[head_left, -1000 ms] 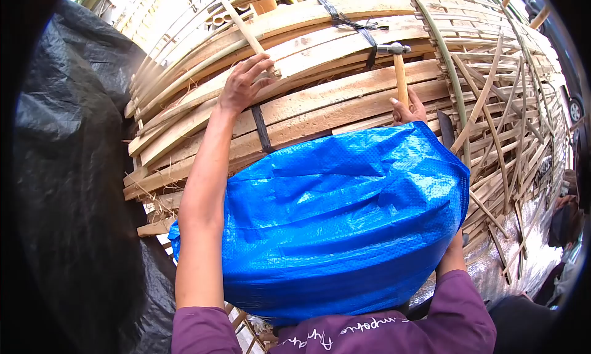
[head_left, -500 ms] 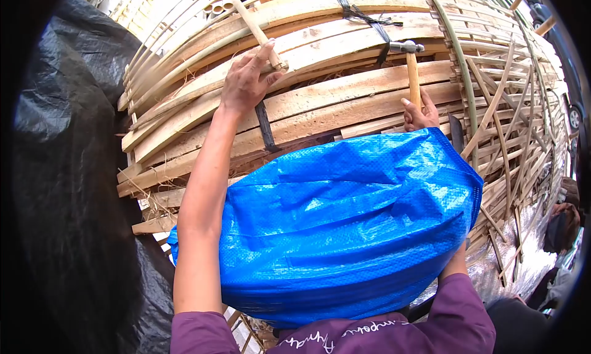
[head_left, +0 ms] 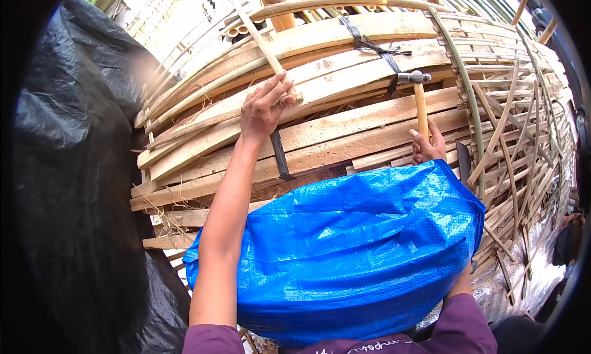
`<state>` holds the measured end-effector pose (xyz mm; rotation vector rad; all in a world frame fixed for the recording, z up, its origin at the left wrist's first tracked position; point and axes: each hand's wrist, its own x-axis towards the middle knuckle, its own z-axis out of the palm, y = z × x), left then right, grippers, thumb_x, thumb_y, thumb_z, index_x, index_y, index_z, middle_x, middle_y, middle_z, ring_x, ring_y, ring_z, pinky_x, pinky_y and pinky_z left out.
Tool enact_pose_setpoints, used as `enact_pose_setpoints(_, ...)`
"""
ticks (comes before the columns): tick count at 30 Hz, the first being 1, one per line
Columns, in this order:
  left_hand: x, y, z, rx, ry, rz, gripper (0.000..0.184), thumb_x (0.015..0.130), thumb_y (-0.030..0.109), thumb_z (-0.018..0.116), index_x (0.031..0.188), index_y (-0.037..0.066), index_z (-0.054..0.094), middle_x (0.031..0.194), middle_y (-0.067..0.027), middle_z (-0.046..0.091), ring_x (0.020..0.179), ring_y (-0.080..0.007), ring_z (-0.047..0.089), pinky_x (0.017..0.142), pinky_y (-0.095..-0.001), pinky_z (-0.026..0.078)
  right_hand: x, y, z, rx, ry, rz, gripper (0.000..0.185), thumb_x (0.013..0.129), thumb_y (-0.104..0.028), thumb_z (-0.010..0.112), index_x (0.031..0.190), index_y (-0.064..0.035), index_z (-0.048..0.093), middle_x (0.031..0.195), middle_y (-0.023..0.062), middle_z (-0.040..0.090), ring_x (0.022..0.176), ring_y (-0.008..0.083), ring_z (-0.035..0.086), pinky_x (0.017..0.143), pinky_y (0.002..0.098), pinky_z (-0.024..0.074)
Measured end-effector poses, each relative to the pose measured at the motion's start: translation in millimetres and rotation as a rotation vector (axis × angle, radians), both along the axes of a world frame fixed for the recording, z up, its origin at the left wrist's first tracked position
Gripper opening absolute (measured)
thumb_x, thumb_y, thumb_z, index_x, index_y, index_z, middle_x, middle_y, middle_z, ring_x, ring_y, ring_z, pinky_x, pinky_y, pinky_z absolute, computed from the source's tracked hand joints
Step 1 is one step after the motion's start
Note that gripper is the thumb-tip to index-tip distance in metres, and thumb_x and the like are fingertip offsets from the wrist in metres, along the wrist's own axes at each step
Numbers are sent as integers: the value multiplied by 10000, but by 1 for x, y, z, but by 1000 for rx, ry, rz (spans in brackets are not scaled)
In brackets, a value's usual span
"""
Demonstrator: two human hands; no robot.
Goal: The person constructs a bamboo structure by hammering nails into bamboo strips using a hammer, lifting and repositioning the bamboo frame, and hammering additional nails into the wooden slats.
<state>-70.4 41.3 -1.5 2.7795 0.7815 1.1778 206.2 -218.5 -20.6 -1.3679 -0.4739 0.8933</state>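
My left hand is closed around the lower end of a pale wooden stick, which slants up and to the left over the stacked boards. My right hand grips a hammer low on its wooden handle, with the metal head upright at the top. Blue woven plastic sheeting spreads between my arms and covers most of my right forearm. Beneath both hands lie rough timber boards, bound with black plastic strapping.
A dark tarpaulin hangs along the left. Split bamboo strips lie crisscrossed on the right, beside a long bamboo pole. Cut bamboo poles are piled behind the boards. Shiny plastic sheeting is at lower right.
The whole view has shifted, so boards, hands and sheeting appear lower and slightly farther right. More bamboo poles show at the top. Both hands keep their holds on the stick and hammer.
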Motion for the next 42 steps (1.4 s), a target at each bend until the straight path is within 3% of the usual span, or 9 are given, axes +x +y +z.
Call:
enact_pose_setpoints(11, 0, 0, 2, -23, 0, 5, 366, 827, 305, 701, 1168, 173, 680, 1294, -38, 604, 1084, -269, 620, 906, -375, 485, 2, 1, 0, -20, 1, 14, 599, 897, -94, 636, 1418, -54, 344, 593, -34, 437, 440, 29, 390, 381, 179, 306)
enact_pose_setpoints(13, 1, 2, 1, -16, -13, 16, 379, 823, 436, 671, 1136, 224, 700, 1274, -9, 619, 1071, -246, 629, 849, -371, 491, 1, 1, 1, -49, -11, 12, 596, 901, -96, 635, 1420, -60, 344, 590, -35, 435, 436, 30, 387, 380, 183, 305)
enact_pose_setpoints(23, -3, -8, 5, 129, 73, 91, 434, 814, 503, 674, 1127, 204, 707, 1248, 8, 617, 1103, -214, 557, 963, -384, 418, 4, -1, -8, -17, -36, -4, 598, 910, -81, 617, 1436, -67, 334, 590, -42, 428, 435, 27, 384, 378, 194, 297)
enact_pose_setpoints(26, -8, 0, -3, 95, 64, 27, 579, 771, 509, 719, 1249, 200, 612, 1275, -30, 587, 1118, -258, 561, 986, -423, 409, -10, 0, 8, -6, -247, 74, 576, 917, -37, 571, 1444, -62, 342, 592, -40, 442, 435, 14, 372, 375, 192, 284)
enact_pose_setpoints(29, -9, 3, -8, -3, 13, -12, 741, 736, 428, 789, 1326, 145, 441, 1268, -45, 611, 1068, -239, 616, 960, -411, 418, -14, 7, 31, -17, -964, 264, 526, 903, -35, 593, 1395, -80, 412, 716, 141, 632, 612, 213, 636, 584, 347, 497)
enact_pose_setpoints(32, -8, 2, -10, -115, -5, 0, 849, 685, 461, 797, 1375, 192, 381, 1351, -107, 507, 1190, -329, 538, 1032, -487, 381, -36, 27, 51, 49, -1073, 432, 512, 895, -59, 610, 1372, -111, 432, 886, 270, 641, 823, 445, 640, 690, 424, 498)
enact_pose_setpoints(35, -9, 2, -9, -159, -14, -5, 862, 676, 450, 806, 1378, 193, 375, 1353, -94, 509, 1185, -330, 541, 1030, -488, 382, -53, 57, 73, 145, -1176, 539, 515, 897, -57, 598, 1378, -119, 423, 878, 264, 640, 816, 449, 631, 676, 461, 482)
enact_pose_setpoints(36, -7, -2, -2, -23, 29, 24, 909, 680, 421, 830, 1346, 138, 279, 1258, -53, 613, 868, -251, 640, 959, -445, 427, -55, 65, 77, 178, -1177, 537, 524, 902, -63, 587, 1389, -124, 402, 879, 254, 645, 805, 442, 633, 656, 487, 469)
enact_pose_setpoints(42, -7, 0, -5, -124, 6, 11, 877, 675, 453, 823, 1342, 111, 368, 1296, -102, 573, 968, -276, 623, 964, -448, 428, -60, 89, 65, 217, -1186, 495, 502, 905, -79, 564, 1377, -113, 397, 820, 260, 632, 752, 452, 623, 629, 518, 450)
